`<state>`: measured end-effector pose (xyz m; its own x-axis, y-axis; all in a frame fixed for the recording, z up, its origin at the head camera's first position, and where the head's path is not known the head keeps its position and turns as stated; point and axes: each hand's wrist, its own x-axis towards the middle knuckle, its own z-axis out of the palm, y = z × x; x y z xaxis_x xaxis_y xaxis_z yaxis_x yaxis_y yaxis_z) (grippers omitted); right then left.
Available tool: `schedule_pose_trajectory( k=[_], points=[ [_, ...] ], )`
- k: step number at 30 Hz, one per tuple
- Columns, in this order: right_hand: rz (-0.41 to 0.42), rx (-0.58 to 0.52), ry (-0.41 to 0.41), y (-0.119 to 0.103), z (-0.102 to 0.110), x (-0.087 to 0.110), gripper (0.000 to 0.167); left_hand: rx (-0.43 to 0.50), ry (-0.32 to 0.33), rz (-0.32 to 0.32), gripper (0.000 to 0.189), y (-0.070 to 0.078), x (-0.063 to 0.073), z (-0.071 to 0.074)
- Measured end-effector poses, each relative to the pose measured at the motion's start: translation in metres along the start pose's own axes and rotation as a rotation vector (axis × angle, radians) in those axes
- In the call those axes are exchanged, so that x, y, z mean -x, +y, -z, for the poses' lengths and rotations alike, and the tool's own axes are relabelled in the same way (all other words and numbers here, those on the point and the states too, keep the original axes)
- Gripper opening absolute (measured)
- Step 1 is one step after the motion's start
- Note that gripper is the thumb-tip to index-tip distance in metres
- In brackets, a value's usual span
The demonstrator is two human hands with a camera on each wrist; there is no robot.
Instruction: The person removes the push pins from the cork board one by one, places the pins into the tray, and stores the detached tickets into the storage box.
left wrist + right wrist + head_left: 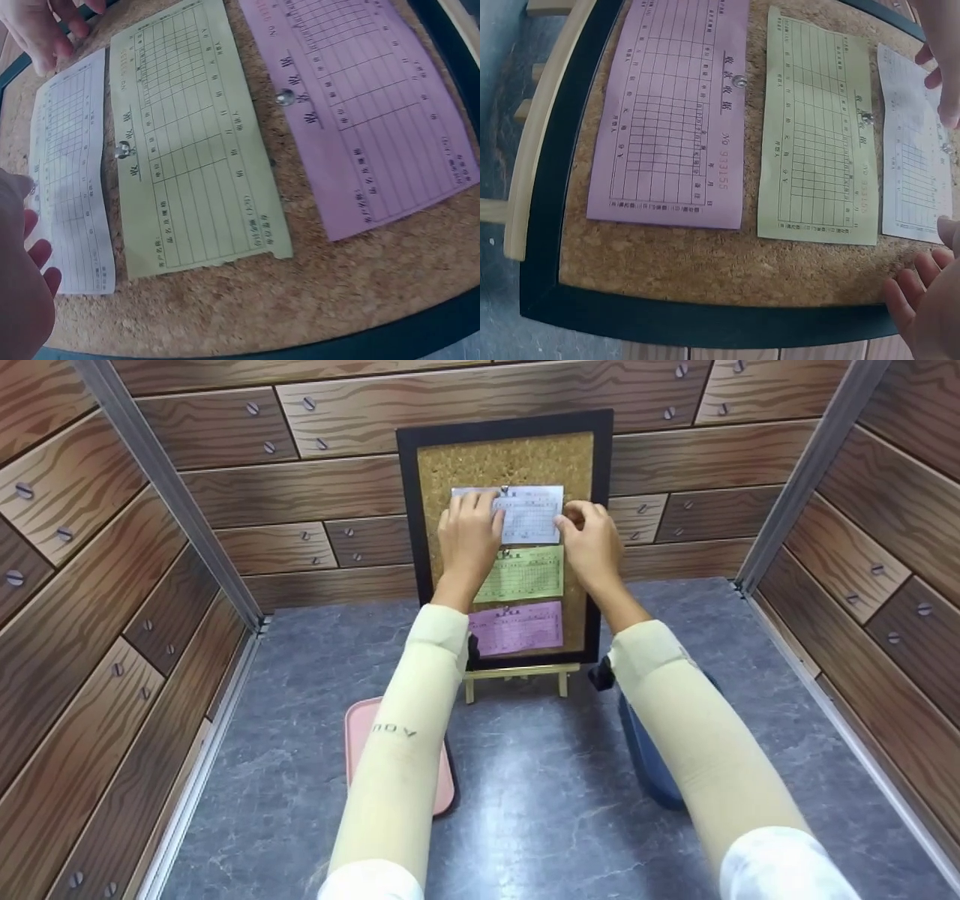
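Note:
A white receipt slip [536,521] is pinned at the top of a black-framed corkboard [574,615], a silver push pin [948,148] near its upper edge. My left hand [471,529] lies over the slip's left part, fingers extended, thumb close to the pin. At its right edge, my right hand [592,536] has the thumb touching the paper; the other fingers are bent loosely, apart from the thumb in the right wrist view. Below hang a green receipt slip [191,142] and a purple receipt slip [671,112], each with one pin.
A small wooden easel [525,670] supports the board. On the grey floor, a pink tray [363,735] lies under the left forearm, and a blue tray [651,772] is partly hidden by the right. Wood-patterned walls [330,495] enclose three sides.

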<state>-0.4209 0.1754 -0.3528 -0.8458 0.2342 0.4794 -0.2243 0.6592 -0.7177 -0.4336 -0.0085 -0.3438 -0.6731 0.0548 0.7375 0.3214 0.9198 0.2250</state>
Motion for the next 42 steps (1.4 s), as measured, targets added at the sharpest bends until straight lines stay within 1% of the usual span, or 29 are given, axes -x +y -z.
schedule_pose_trajectory(
  k=[3, 7, 12, 15, 18, 20, 22, 23, 26, 28, 31, 34, 42],
  points=[
    [-0.028, 0.007, 0.004, -0.003, -0.004, -0.003, 0.033, 0.001, -0.021, 0.022, 0.033, 0.002, -0.007, -0.002],
    [-0.052, -0.003, 0.019, -0.007, -0.008, -0.005, 0.03, 0.004, -0.04, 0.047, 0.034, 0.004, -0.013, -0.004],
    [-0.093, -0.066, 0.033, -0.01, -0.01, -0.007, 0.027, 0.0, -0.031, 0.043, 0.031, 0.007, -0.016, -0.008],
    [-0.106, -0.15, 0.051, -0.009, -0.01, -0.008, 0.025, 0.011, -0.018, 0.036, 0.027, 0.01, -0.019, -0.01],
    [-0.101, -0.278, 0.065, -0.009, -0.01, -0.009, 0.022, 0.028, -0.008, 0.046, 0.025, 0.012, -0.023, -0.011],
    [-0.08, -0.353, 0.065, -0.009, -0.01, -0.01, 0.021, 0.036, -0.002, 0.059, 0.024, 0.013, -0.025, -0.011],
    [-0.053, -0.392, 0.062, -0.008, -0.012, -0.01, 0.02, 0.04, 0.003, 0.068, 0.022, 0.013, -0.027, -0.011],
    [-0.035, -0.398, 0.058, -0.008, -0.013, -0.009, 0.019, 0.041, 0.004, 0.071, 0.022, 0.013, -0.027, -0.011],
    [0.025, -0.361, 0.05, -0.007, -0.016, -0.008, 0.018, 0.049, 0.002, 0.078, 0.02, 0.013, -0.027, -0.01],
    [0.059, -0.333, 0.048, -0.006, -0.017, -0.007, 0.02, 0.056, 0.002, 0.085, 0.019, 0.013, -0.027, -0.011],
    [0.096, -0.329, 0.048, -0.006, -0.018, -0.006, 0.022, 0.066, 0.003, 0.095, 0.018, 0.012, -0.027, -0.011],
    [0.106, -0.342, 0.054, -0.006, -0.019, -0.006, 0.023, 0.073, 0.005, 0.098, 0.017, 0.012, -0.026, -0.011],
    [0.098, -0.37, 0.049, -0.004, -0.019, -0.006, 0.025, 0.081, -0.007, 0.098, 0.018, 0.014, -0.026, -0.01]
  ],
)
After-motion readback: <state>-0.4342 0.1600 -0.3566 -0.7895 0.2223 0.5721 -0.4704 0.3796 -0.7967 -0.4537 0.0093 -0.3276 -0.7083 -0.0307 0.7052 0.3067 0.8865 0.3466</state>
